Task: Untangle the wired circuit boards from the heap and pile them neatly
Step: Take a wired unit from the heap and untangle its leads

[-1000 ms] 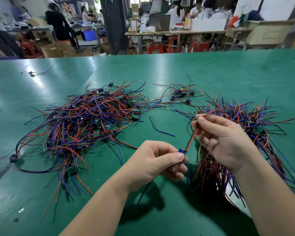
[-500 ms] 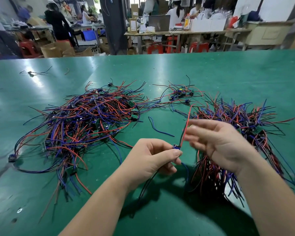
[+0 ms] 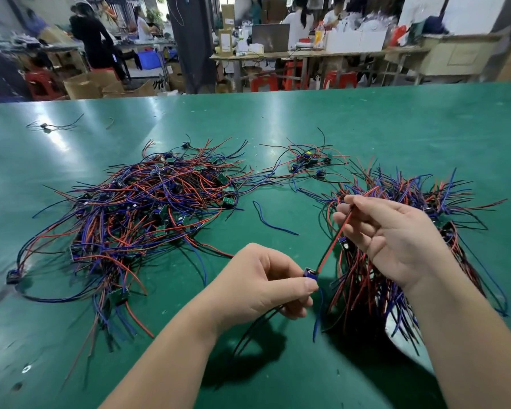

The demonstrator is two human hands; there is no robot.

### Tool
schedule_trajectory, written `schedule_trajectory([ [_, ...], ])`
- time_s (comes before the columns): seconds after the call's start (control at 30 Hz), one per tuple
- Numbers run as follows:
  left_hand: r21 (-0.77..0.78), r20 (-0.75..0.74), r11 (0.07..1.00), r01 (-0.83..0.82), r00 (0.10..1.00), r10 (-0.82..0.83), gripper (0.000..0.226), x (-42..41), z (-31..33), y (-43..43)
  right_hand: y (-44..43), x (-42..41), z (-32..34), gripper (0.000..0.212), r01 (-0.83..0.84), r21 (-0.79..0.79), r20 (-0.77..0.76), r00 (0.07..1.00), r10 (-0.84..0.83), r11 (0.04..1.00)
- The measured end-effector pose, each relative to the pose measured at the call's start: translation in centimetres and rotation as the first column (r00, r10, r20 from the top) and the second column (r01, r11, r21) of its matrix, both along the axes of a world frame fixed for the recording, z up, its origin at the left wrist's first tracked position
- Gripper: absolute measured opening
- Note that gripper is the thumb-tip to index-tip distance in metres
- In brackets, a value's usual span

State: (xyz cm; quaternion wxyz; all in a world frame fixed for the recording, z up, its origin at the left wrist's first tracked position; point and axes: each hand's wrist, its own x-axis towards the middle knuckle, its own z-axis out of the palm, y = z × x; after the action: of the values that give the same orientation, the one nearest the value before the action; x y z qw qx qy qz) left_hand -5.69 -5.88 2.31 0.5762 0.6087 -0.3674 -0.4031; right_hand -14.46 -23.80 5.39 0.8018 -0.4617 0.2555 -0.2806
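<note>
The table (image 3: 366, 119) is a flat green mat, smooth and glossy, with its far edge well beyond both grips and open surface running from that edge down to the wires. The heap (image 3: 148, 214), a loose tangle of thin red, blue and black wires with small green boards in it, lies left of the left hand's grip, apart from it. The sorted pile (image 3: 401, 202) lies beyond and beneath the right hand's grip, its wire ends fanning outward. An open strip of mat separates heap and pile, directly beyond the two grips. The right hand (image 3: 390, 234) pinches a red wire (image 3: 334, 243) between thumb and fingertips. The left hand (image 3: 263, 284) pinches a small blue board (image 3: 309, 274) between thumb and forefinger; black leads hang below it. The red wire runs straight between the two grips. A small cluster (image 3: 307, 160) sits far beyond them. A loose blue wire (image 3: 270, 221), curved, lies in the open strip.
</note>
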Motion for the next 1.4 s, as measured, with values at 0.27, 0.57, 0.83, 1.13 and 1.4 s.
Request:
schedule_trajectory([
  [0.27,0.091,0.043,0.996,-0.008,0.999,0.005,0.015,-0.1,-0.4,0.0,-0.7,-0.4,0.2,0.010,0.136,-0.025,0.063,0.989,-0.135,0.990],
  [0.57,0.079,-0.092,0.997,0.000,0.996,0.007,0.013,-0.3,0.1,-0.3,0.0,0.1,-0.1,0.021,0.030,-0.047,0.114,0.993,-0.024,0.998],
  [0.83,-0.219,-0.465,0.948,-0.232,0.879,0.108,0.011,1.2,0.4,-0.4,2.6,0.5,-1.6,0.024,-0.343,-0.370,-0.137,0.939,0.314,0.864],
  [1.13,-0.140,-0.594,0.913,-0.383,0.770,0.232,0.026,1.0,0.0,-0.8,4.8,1.0,-1.7,0.026,-0.353,-0.454,0.028,0.912,0.410,0.818],
  [1.4,-0.148,-0.560,0.926,-0.346,0.802,0.210,0.011,0.4,0.1,-1.1,4.4,1.2,-1.9,0.048,-0.361,-0.195,0.221,0.890,0.400,0.912],
])
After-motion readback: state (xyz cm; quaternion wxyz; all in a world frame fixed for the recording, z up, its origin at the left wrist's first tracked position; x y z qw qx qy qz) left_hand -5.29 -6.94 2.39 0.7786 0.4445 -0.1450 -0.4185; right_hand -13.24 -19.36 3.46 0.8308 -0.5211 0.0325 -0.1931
